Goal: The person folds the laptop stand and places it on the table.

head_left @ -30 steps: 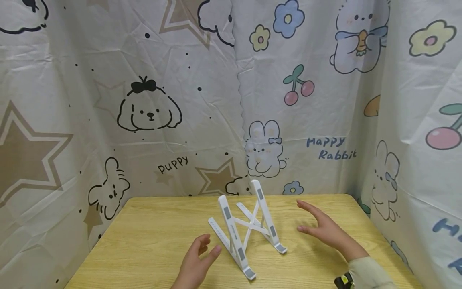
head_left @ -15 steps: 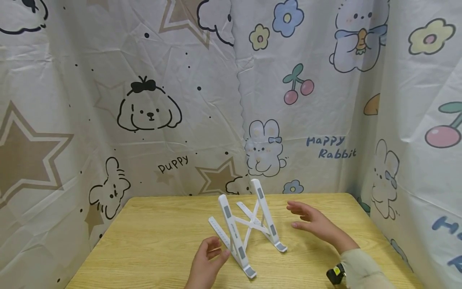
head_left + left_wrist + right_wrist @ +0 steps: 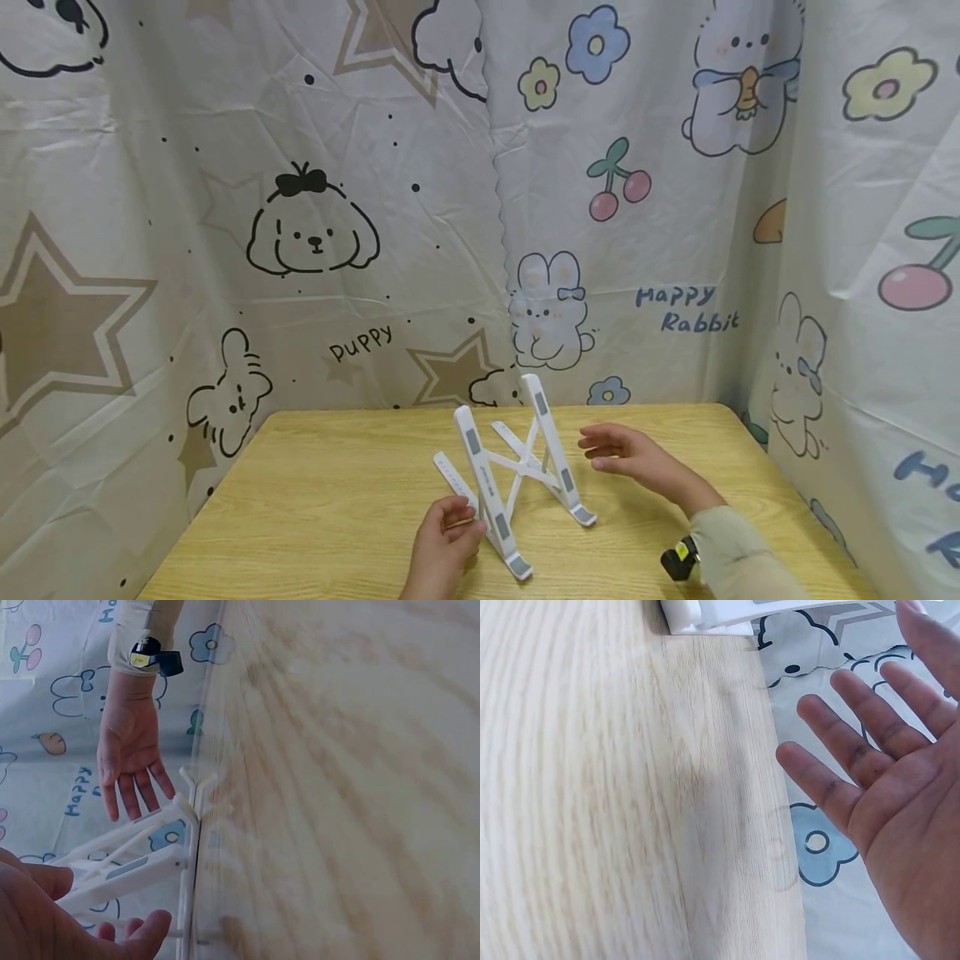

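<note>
ok so your white stand (image 3: 521, 469) is sitting opened up on the wooden table (image 3: 322, 500), right between your left hand (image 3: 447, 542) and your right hand (image 3: 637, 458). Its long rails run front to back, a bit skewed: far ends high and leftward, near lipped ends low and rightward. Your left is the closer one, right beside the stand's left rail (image 3: 487, 487); the thumb overlaps it from above, but I can't tell if it's touching. Your right is off the stand's other side, clearly apart from the right rail (image 3: 557, 450). Neither is pinching anything: left fingers loosely bent, thumb apart, right ones spread fairly straight. Imo that right-side gap matters most.
</note>
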Demonstrator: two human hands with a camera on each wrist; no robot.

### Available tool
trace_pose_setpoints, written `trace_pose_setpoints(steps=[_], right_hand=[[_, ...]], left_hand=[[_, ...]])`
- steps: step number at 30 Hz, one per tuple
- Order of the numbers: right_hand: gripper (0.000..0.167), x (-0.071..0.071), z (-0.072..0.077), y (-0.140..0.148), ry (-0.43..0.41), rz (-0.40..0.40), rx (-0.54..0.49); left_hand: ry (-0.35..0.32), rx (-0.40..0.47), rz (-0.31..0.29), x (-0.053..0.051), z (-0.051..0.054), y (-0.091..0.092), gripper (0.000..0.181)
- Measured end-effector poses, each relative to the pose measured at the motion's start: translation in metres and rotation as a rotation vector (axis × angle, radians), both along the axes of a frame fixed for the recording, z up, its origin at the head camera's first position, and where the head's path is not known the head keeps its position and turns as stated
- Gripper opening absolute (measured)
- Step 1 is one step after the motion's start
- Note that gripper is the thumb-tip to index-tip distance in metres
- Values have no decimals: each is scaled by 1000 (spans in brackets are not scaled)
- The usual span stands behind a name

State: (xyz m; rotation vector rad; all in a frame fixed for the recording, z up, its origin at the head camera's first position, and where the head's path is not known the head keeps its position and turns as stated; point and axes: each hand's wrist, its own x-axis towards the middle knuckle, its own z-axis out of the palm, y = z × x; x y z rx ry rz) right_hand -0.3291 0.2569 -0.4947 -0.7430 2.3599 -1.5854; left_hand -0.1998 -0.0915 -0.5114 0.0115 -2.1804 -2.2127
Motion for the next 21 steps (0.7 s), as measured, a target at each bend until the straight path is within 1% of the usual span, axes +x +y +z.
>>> trace_pose_setpoints(steps=[5, 10, 16, 21], right_hand=[[52, -5, -3, -4, -37, 22, -30], [51, -6, -3, -10, -68, 19, -22], [52, -11, -7, -19, -104, 41, -45], [47, -14, -13, -25, -147, 32, -64]], left_hand=[[-31, 24, -3, -3, -2, 4, 49], [-52, 28, 5, -7, -3, 6, 48], [-55, 39, 10, -9, -6, 10, 43], [-68, 64, 17, -11, -9, 14, 39]])
